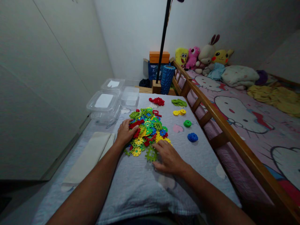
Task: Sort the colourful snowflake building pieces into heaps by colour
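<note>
Right fingers (160, 146) at green piece (151, 154); grip unclear

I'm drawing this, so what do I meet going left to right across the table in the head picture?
Flat cream sheet → left hand → green square piece → right hand → blue pile. Things whose places overlap, like the colourful heap, are left out.

No lettering can be read; that on the blue box (152, 73) is blurred.
</note>
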`<act>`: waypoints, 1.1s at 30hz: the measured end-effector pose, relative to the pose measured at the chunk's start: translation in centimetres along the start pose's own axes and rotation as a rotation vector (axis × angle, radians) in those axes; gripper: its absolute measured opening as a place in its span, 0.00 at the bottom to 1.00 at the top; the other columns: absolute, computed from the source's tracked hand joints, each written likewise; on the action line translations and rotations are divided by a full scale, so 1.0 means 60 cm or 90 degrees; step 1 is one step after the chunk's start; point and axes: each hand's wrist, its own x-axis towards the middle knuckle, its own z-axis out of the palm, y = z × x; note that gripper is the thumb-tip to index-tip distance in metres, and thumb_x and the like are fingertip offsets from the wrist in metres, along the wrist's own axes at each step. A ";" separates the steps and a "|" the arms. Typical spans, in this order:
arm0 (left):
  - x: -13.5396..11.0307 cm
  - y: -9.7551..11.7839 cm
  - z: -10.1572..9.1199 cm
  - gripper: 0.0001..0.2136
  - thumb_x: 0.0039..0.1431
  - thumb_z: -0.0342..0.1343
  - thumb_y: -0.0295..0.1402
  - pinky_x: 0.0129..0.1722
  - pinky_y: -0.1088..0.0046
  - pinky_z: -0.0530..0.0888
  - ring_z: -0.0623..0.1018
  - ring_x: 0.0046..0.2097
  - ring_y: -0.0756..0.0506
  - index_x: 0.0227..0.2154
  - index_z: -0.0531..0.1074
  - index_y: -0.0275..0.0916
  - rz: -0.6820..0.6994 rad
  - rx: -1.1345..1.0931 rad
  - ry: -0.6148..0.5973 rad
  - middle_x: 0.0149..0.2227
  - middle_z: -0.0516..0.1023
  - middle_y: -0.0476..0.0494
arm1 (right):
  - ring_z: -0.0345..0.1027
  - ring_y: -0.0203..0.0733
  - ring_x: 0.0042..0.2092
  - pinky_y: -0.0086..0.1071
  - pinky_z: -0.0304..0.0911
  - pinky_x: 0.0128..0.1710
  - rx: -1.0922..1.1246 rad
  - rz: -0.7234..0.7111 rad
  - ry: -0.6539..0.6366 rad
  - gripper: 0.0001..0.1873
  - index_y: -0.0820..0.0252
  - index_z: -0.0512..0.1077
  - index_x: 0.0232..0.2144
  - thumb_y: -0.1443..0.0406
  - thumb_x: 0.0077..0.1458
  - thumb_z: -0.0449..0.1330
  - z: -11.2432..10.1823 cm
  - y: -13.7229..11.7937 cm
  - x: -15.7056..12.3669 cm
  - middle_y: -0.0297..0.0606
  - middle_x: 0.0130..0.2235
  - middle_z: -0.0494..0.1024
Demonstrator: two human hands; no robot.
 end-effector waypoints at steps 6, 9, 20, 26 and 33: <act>0.040 0.015 0.022 0.23 0.56 0.56 0.47 0.61 0.52 0.66 0.70 0.60 0.34 0.51 0.71 0.40 -0.103 -0.001 0.016 0.56 0.72 0.34 | 0.63 0.51 0.52 0.45 0.63 0.55 0.038 0.034 0.065 0.29 0.62 0.65 0.55 0.65 0.49 0.62 -0.029 0.041 0.005 0.48 0.49 0.69; 0.049 0.018 0.031 0.22 0.56 0.55 0.46 0.61 0.53 0.66 0.71 0.59 0.35 0.50 0.72 0.40 -0.115 -0.036 0.058 0.54 0.73 0.35 | 0.63 0.51 0.53 0.45 0.62 0.56 0.075 0.039 0.081 0.29 0.60 0.65 0.54 0.66 0.48 0.62 -0.010 0.043 -0.017 0.47 0.50 0.69; 0.047 0.006 0.017 0.22 0.54 0.56 0.47 0.55 0.60 0.71 0.76 0.50 0.40 0.47 0.73 0.39 -0.064 -0.177 0.058 0.48 0.77 0.40 | 0.60 0.52 0.52 0.49 0.61 0.56 0.093 0.004 0.191 0.30 0.59 0.63 0.54 0.68 0.46 0.61 0.056 0.058 0.003 0.46 0.49 0.67; 0.059 -0.001 0.012 0.22 0.55 0.55 0.47 0.53 0.59 0.73 0.77 0.47 0.40 0.46 0.74 0.38 -0.039 -0.151 0.041 0.46 0.77 0.39 | 0.62 0.52 0.53 0.47 0.62 0.56 0.103 -0.005 0.183 0.31 0.58 0.63 0.55 0.66 0.47 0.61 0.027 0.054 0.021 0.46 0.50 0.68; 0.066 -0.002 0.013 0.17 0.56 0.53 0.46 0.55 0.58 0.73 0.76 0.48 0.40 0.41 0.76 0.40 -0.002 -0.091 0.097 0.44 0.76 0.40 | 0.65 0.53 0.49 0.47 0.60 0.53 -0.026 0.103 0.334 0.28 0.60 0.66 0.53 0.63 0.49 0.62 -0.100 0.142 0.101 0.47 0.47 0.73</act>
